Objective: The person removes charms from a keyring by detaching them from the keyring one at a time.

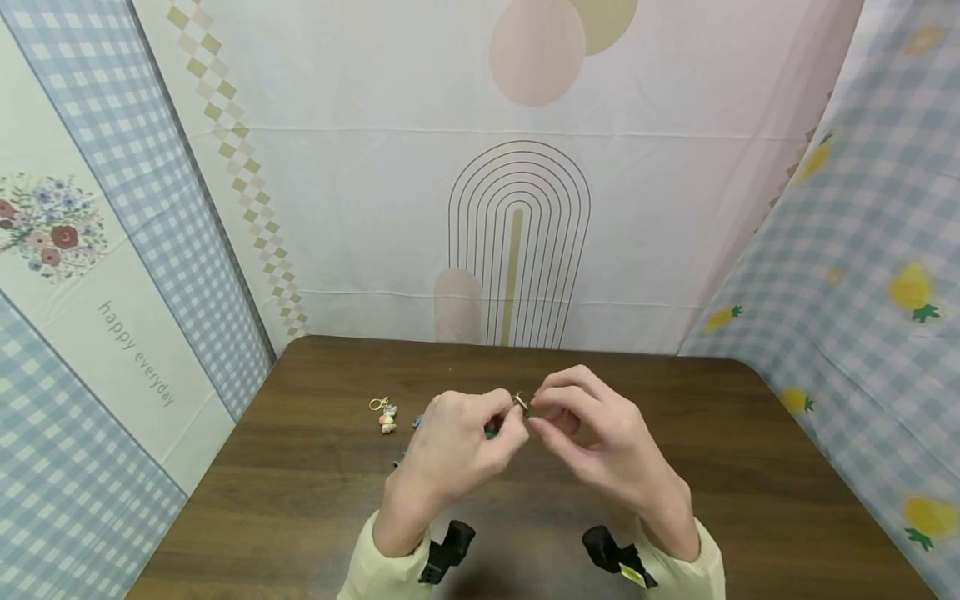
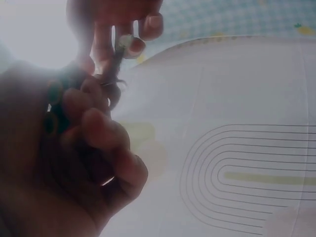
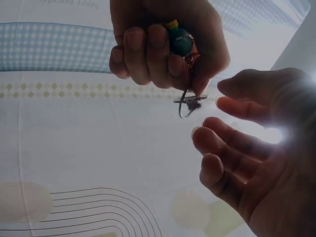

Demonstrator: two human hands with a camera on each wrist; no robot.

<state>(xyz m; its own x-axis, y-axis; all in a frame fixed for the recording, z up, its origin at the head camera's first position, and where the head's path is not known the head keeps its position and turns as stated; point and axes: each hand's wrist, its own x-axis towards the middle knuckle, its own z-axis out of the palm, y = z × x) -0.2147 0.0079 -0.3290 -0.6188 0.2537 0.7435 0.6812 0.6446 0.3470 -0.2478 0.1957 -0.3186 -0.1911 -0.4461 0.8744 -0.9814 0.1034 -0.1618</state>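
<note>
My left hand [image 1: 461, 437] holds a keychain, its thumb and forefinger pinching near the metal ring [image 3: 183, 106]. A green figure [image 3: 181, 43] with a yellow end pokes out of that fist in the right wrist view. At the ring sits a small flat metal piece [image 3: 197, 98]; its exact kind I cannot tell. Close to the right, my right hand [image 1: 600, 433] has loosely bent fingers, with a gap between its fingertips and the ring in the right wrist view. Green and yellow parts [image 2: 55, 106] show in the left palm.
Another keychain [image 1: 387, 417], a small figure with a gold ring, lies on the brown table [image 1: 300, 517] left of the hands. A blue item [image 1: 417, 422] and a greyish one [image 1: 400, 460] lie partly hidden by the left hand. Patterned cloth [image 1: 375, 208] hangs around the table.
</note>
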